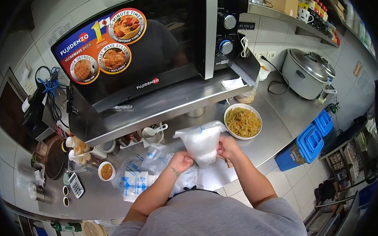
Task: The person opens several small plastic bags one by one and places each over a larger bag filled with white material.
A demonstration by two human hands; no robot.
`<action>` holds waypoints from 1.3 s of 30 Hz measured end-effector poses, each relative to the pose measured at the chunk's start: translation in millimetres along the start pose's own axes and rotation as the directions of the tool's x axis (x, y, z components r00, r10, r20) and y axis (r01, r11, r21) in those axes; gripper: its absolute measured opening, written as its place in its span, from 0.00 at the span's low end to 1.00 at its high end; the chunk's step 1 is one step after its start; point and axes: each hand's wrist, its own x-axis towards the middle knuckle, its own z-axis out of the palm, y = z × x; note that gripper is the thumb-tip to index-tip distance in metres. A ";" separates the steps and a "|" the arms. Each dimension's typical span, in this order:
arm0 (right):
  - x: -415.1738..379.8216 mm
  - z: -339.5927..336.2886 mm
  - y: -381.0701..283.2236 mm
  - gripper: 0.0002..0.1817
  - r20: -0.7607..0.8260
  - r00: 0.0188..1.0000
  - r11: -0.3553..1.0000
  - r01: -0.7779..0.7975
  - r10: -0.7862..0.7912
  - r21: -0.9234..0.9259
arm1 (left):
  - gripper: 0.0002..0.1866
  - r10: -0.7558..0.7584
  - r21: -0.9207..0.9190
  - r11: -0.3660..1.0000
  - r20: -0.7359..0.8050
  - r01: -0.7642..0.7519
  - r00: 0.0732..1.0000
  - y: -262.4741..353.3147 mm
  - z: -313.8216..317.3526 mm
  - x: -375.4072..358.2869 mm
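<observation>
A translucent plastic bag (202,144) with something white inside is held upright over the steel counter. My left hand (181,162) pinches its lower left side. At its right side my right hand (227,149) has its fingers closed on the plastic. What fills the bag cannot be made out. Just beyond my right hand stands a white bowl of noodle-like food (243,121). Flat plastic bags with blue print (136,180) lie under and left of my left forearm. A small bowl of brown sauce (106,171) sits farther left.
A microwave oven (151,47) on a steel shelf (167,112) overhangs the counter's back. A metal pot with a white scoop (153,132) stands beneath. Left lies a calculator (76,185). A rice cooker (305,73) is at the back right; blue lidded bins (308,144) stand below.
</observation>
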 end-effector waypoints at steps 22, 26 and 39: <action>18.0 22.7 -16.6 0.13 -0.167 0.985 0.828 -0.065 -0.035 -0.557 | 0.35 0.360 0.821 0.100 0.497 -0.562 0.789 3.4 66.3 -19.2; -20.7 28.0 -22.7 0.18 -0.087 0.982 0.972 -0.150 0.167 0.178 | 0.40 0.457 0.911 0.052 0.342 -0.409 0.821 -19.1 60.6 -3.5; -32.7 18.8 53.5 0.15 -0.234 0.742 0.720 0.441 -0.629 -0.536 | 0.43 0.513 0.861 -0.103 0.476 -0.499 0.715 -28.1 51.5 -0.4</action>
